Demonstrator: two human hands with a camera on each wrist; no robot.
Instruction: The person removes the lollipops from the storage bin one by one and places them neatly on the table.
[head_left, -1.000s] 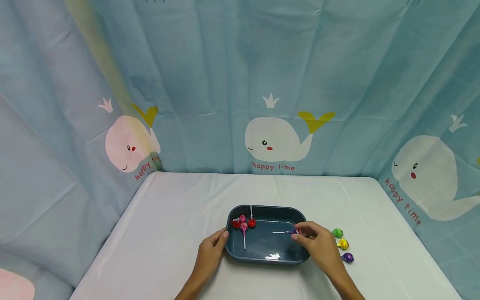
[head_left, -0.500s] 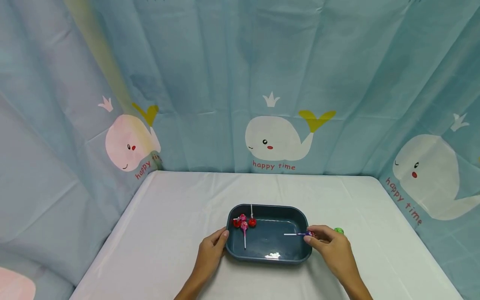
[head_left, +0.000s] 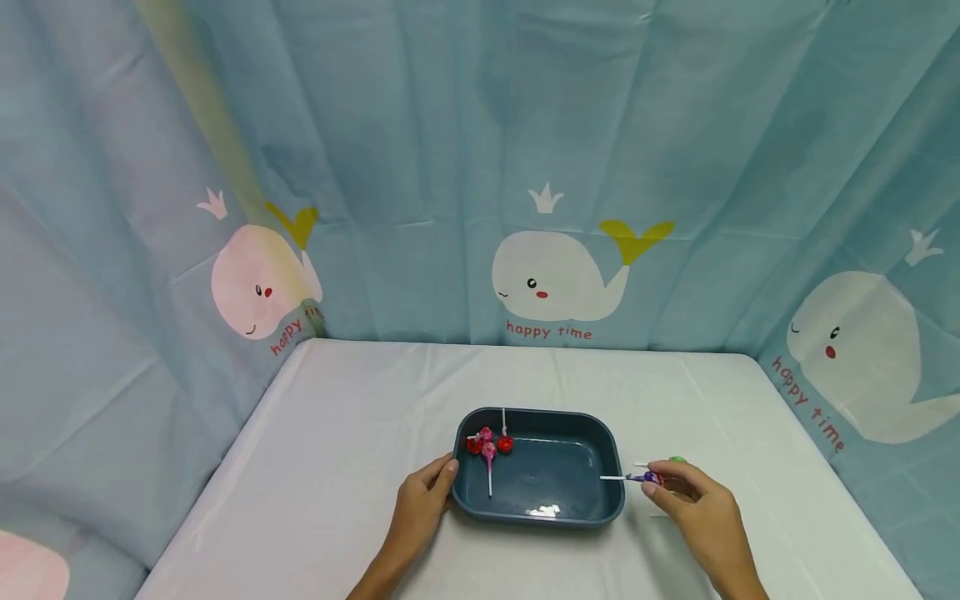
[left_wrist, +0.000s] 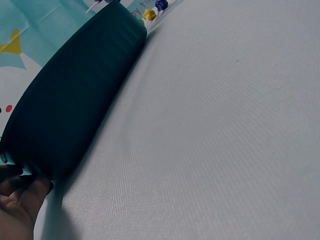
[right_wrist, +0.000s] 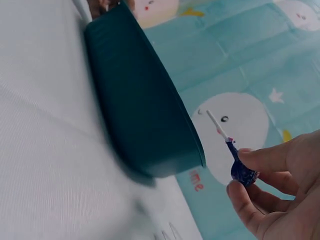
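Observation:
A dark blue-green tray (head_left: 558, 492) sits on the white table. My left hand (head_left: 423, 504) grips its left end, with the thumb at the rim; in the left wrist view its fingers (left_wrist: 32, 197) bend against the tray's wall. Just off the tray's right end, my right hand (head_left: 701, 512) pinches a purple-wrapped lollipop (right_wrist: 243, 173) by its head between thumb and fingers. The lollipop's white stick points left, over the tray's right rim. Inside the tray at the left lie several lollipops, among them a red one (head_left: 505, 446) and a pink one (head_left: 489, 451).
A green lollipop (head_left: 678, 459) lies on the table, mostly hidden behind my right hand. In the left wrist view, a yellow lollipop (left_wrist: 149, 14) and another purple lollipop (left_wrist: 161, 5) show beyond the tray. A whale-print curtain (head_left: 420, 283) hangs round the table.
My right hand has moved right with the purple lollipop, from over the tray to just past its right end. The tray's right end has shifted slightly right. My left hand stays put.

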